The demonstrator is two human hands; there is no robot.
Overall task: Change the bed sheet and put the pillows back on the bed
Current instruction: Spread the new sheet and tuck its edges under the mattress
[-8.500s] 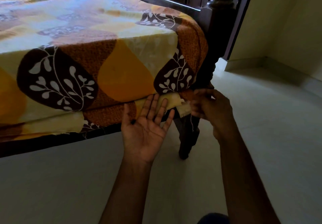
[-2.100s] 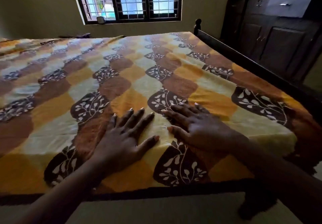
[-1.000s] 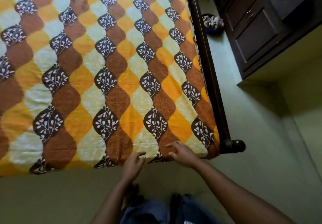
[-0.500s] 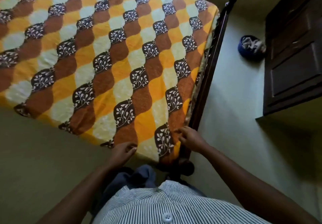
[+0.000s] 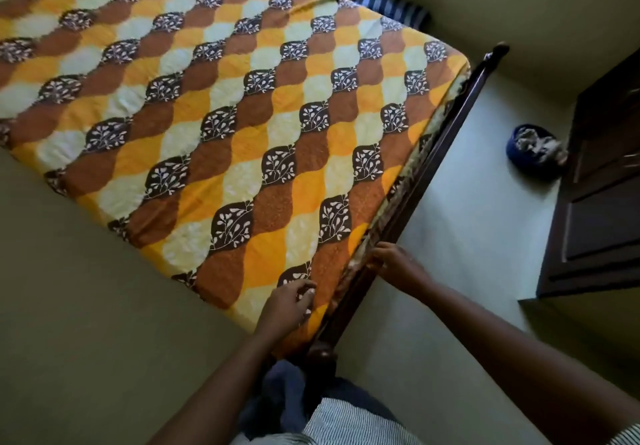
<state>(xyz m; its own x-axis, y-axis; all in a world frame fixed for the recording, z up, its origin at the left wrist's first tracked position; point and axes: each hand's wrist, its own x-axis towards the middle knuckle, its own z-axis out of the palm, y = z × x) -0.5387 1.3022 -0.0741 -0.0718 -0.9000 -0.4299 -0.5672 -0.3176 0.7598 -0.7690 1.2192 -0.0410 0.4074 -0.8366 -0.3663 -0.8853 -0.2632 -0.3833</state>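
Note:
A bed sheet (image 5: 221,126) patterned in orange, brown and cream with dark leaf shapes lies spread flat over the whole mattress. My left hand (image 5: 287,306) rests on the sheet at the near corner, fingers loosely bent. At the dark wooden side rail (image 5: 433,164), my right hand (image 5: 394,264) has its fingers curled at the sheet's edge where it meets the rail; whether it holds the cloth is hidden. A striped pillow (image 5: 394,11) shows beyond the bed's far end. No pillow lies on the bed.
A pale floor aisle (image 5: 478,209) runs right of the bed. A dark wooden cabinet (image 5: 606,185) stands at the right, with a blue basket of cloth (image 5: 533,150) beside it. The round bedpost (image 5: 320,353) is by my legs. A wall closes the far side.
My view has swung further round the near corner. My left hand moved up onto the sheet top, and my right hand slid farther along the side rail.

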